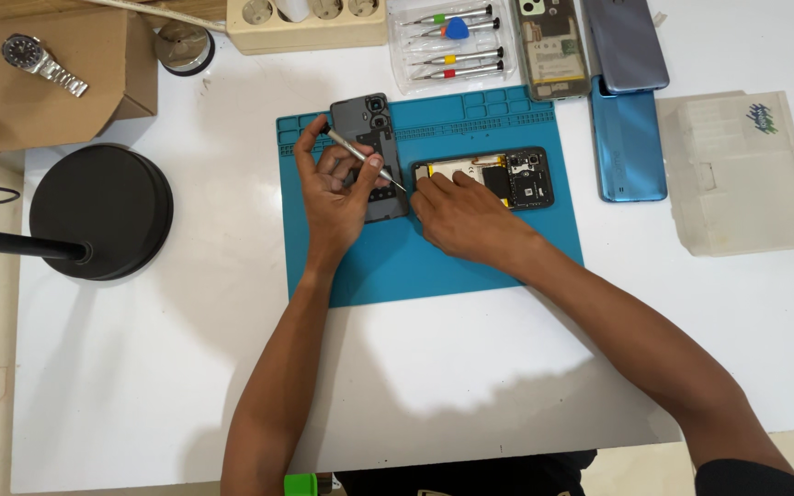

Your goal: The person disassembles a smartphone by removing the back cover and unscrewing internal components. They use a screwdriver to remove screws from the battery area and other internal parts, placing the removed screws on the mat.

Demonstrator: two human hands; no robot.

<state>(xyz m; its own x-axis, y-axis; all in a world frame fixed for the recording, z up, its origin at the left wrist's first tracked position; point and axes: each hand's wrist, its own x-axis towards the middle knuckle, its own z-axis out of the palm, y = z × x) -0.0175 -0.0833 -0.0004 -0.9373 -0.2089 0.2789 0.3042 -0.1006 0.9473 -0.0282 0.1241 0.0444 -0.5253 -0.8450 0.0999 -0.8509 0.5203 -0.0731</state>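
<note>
We work on the white table [186, 367], on the blue mat [470, 248]. The opened phone [516, 174] lies at the mat's centre, toward three o'clock, and our right hand [461, 216] presses flat on its nine o'clock end, fingers closed on nothing. Our left hand [337, 188] grips a thin screwdriver [365, 158] and also holds the dark back cover [374, 152] at eleven o'clock of the mat.

We judge it best to keep the phone pinned, the tip straight, and the force light.

The tip meets the phone under our fingers, so we cannot see which screw it touches. The phone's nine o'clock end is covered, and the small parts inside are hard to make out.
</note>
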